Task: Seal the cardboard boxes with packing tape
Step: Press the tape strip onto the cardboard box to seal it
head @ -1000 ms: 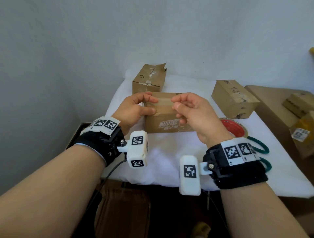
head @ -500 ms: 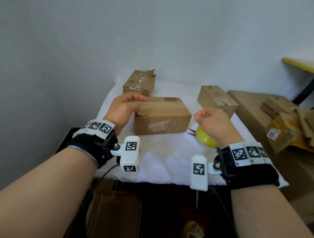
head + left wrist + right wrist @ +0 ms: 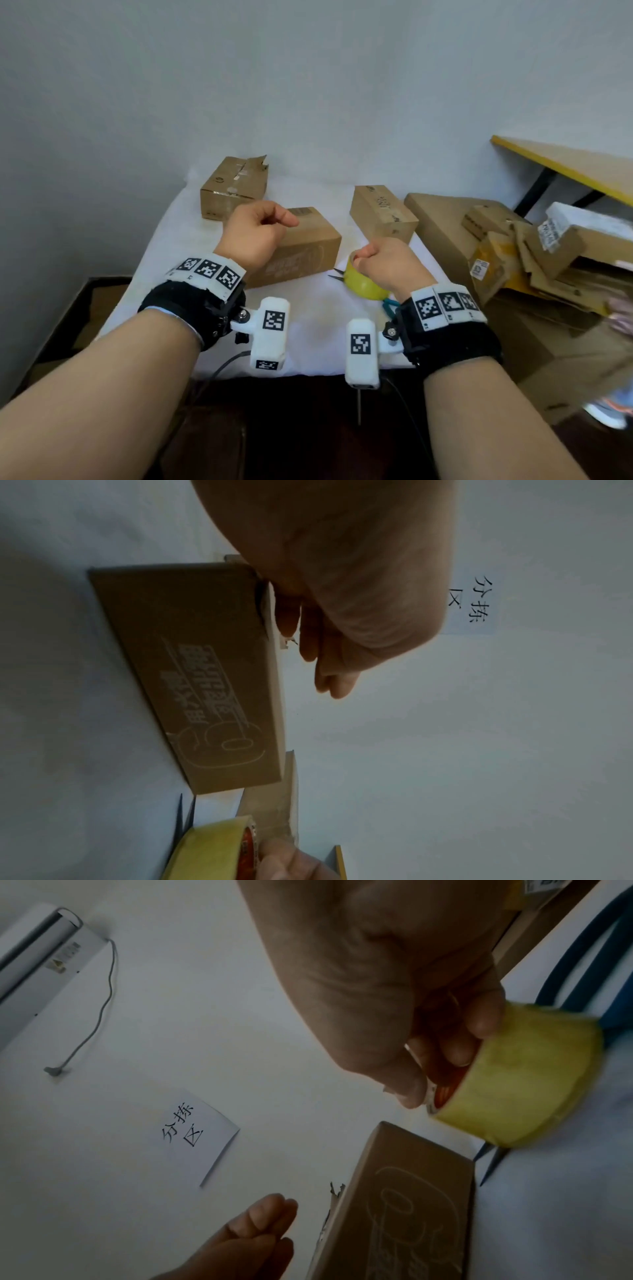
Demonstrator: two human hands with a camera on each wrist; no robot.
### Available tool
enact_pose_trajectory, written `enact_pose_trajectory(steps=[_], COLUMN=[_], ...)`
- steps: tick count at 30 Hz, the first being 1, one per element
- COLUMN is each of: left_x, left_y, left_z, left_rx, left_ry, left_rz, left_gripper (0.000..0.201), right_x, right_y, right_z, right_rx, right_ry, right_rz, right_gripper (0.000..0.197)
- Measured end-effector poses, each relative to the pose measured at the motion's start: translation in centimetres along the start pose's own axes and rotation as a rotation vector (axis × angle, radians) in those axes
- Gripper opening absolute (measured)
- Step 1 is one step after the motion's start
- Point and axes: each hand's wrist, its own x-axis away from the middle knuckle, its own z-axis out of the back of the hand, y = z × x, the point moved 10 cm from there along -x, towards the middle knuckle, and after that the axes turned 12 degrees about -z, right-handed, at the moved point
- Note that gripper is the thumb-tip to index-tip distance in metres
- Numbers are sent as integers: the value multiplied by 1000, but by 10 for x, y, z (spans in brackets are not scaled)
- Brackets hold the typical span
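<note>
White-covered table [image 3: 308, 329] fills the middle of the head view. Three boxes on it: printed box [image 3: 301, 250] dead centre, a torn one [image 3: 234, 186] behind it up-left, another [image 3: 382, 214] to the right. Pile of cardboard [image 3: 534, 253] at the right edge. Left hand [image 3: 255, 233] sits over the printed box's left end, fingers [image 3: 308, 642] loosely curled, pinching nothing I can see. Right hand [image 3: 385, 263] is just right of that box, fingers [image 3: 455, 1047] hooked into the core of the yellow tape [image 3: 364, 284]. Scissors [image 3: 337, 274] poke out from under the roll.
</note>
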Motion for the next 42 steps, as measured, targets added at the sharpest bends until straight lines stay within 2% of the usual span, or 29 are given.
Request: enact_pose_trajectory(steps=[6, 9, 15, 19, 22, 26, 31, 33, 35, 38, 42], left_x=[1, 5, 6, 8, 8, 6, 4, 4, 5, 6, 7], left_y=[-4, 0, 1, -4, -5, -7, 3, 9, 15, 19, 19], left_z=[-10, -15, -6, -7, -8, -6, -6, -5, -7, -14, -23], left_rx=[-44, -88, -533, -630, -632, -597, -475, -402, -293, -63, 240], left_ry=[-31, -72, -157, -204, -216, -209, -173, -140, -112, -112, -152], left_rz=[35, 7, 15, 35, 19, 25, -75, -112, -132, -109, -26], left_gripper=[23, 22, 36, 50, 52, 50, 36, 31, 31, 44, 79], right_x=[0, 1, 10, 13, 16, 18, 17, 17, 21, 33, 46], right_y=[24, 29, 22, 15, 8, 4, -3, -10, -22, -41, -59], right_z=[5, 3, 4, 11, 15, 29, 41, 42, 43, 36, 18], right_rx=[289, 461, 557, 507, 462, 364, 211, 51, -165, -386, -438], right_ry=[-21, 28, 153, 210, 249, 311, 303, 270, 228, 84, -81], right_rz=[-44, -55, -16, 0, 16, 22, 45, 112, 253, 401, 495], right_gripper=[40, 52, 22, 26, 31, 30, 32, 26, 16, 22, 20])
